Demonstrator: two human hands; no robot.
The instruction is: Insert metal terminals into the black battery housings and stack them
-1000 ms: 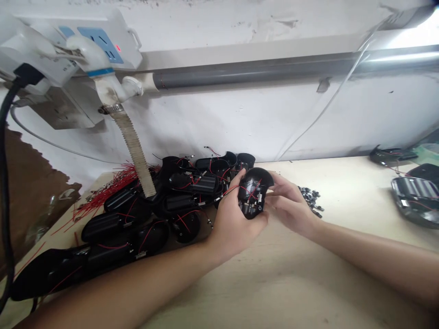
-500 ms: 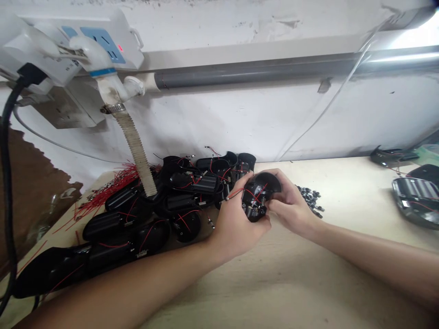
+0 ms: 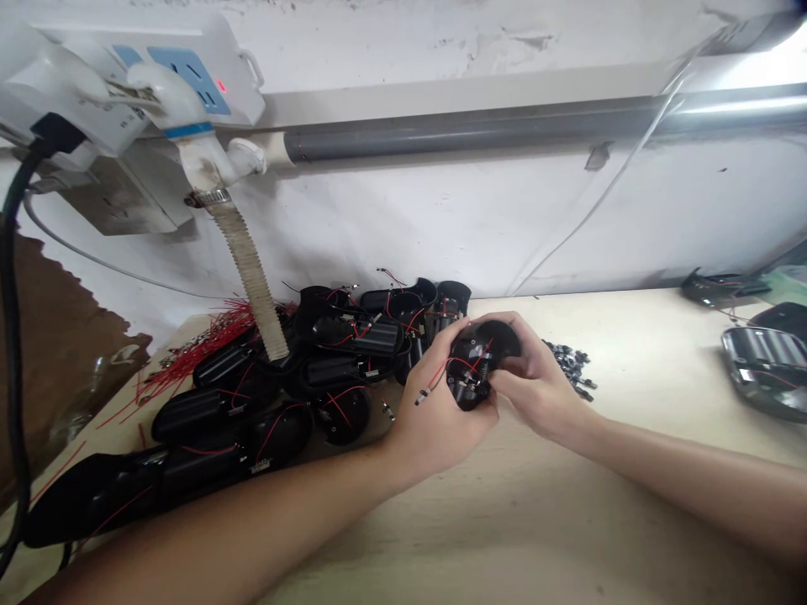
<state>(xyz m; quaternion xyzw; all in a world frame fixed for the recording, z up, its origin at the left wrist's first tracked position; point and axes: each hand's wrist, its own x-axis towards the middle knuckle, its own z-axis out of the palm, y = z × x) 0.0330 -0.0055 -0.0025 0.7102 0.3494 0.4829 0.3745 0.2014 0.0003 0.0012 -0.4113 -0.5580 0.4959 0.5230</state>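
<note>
Between my two hands is a black plastic housing with a rounded end, red wires and small metal parts inside. My left hand is wrapped round its left side and underside. A red wire with a small connector hangs over the back of that hand. My right hand grips the housing from the right, its thumb bent into the hollow near the metal parts. Whether the right fingertips also pinch a small part is hidden. More black housings with red wires lie heaped to the left.
A bundle of red wires lies behind the heap, where a ribbed hose comes down. Small black parts are piled beyond my right hand. Another black housing lies at the right. A power strip hangs on the wall.
The held housing has tilted slightly, and its loose wire end has swung lower over my left hand. Both hands keep nearly the same place.
</note>
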